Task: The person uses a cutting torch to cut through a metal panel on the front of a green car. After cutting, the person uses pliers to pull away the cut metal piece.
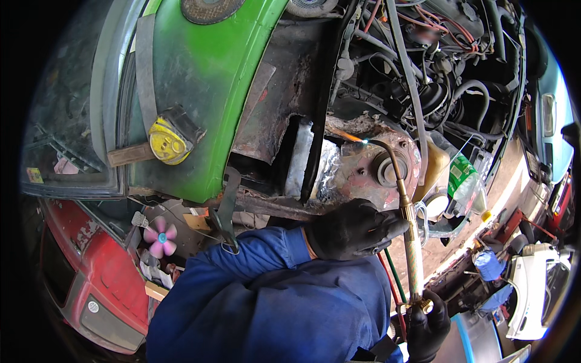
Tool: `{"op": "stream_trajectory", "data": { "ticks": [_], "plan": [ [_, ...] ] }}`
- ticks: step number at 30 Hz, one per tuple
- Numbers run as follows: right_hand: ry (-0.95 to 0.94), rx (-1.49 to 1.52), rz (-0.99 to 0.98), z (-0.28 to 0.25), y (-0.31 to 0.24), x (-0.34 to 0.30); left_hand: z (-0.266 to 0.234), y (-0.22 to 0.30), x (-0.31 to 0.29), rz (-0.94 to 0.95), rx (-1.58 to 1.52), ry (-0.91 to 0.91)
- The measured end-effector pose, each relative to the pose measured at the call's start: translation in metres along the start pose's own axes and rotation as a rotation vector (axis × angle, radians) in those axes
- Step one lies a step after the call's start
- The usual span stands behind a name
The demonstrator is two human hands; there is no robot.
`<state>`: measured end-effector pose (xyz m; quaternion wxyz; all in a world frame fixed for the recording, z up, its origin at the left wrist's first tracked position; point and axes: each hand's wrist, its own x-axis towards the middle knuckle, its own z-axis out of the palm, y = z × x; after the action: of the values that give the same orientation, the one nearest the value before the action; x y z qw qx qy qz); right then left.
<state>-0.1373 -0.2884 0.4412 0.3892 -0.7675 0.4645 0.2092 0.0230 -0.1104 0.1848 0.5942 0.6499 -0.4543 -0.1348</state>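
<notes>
A lit gas welding torch stands nearly upright in front of me, its bent copper neck ending in a small bright flame with an orange tail pointing left. The flame is at the rusty edge of a strut tower in the engine bay. My left hand, black-gloved, has its fingers curled against the torch at the upper end of the handle. Around the lower end, by the brass valve knobs, my right hand is closed, also gloved. Bare metal shows left of the flame, beside a dark gap.
On the green body panel lie a yellow and black tape measure and a metal strip. Locking pliers hang at its edge. Red and green hoses run below the torch. A green-labelled plastic bottle sits right of the tower.
</notes>
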Motion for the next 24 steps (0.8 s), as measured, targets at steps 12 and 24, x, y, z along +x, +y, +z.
{"op": "stream_trajectory", "data": {
  "ticks": [12, 24],
  "plan": [
    [-0.068, -0.132, -0.017, -0.015, -0.007, 0.001, -0.005, 0.003, 0.001, -0.007, 0.014, 0.021],
    [-0.071, -0.173, -0.049, -0.018, -0.015, 0.001, -0.004, 0.002, 0.002, -0.015, -0.007, 0.012]
  ]
}}
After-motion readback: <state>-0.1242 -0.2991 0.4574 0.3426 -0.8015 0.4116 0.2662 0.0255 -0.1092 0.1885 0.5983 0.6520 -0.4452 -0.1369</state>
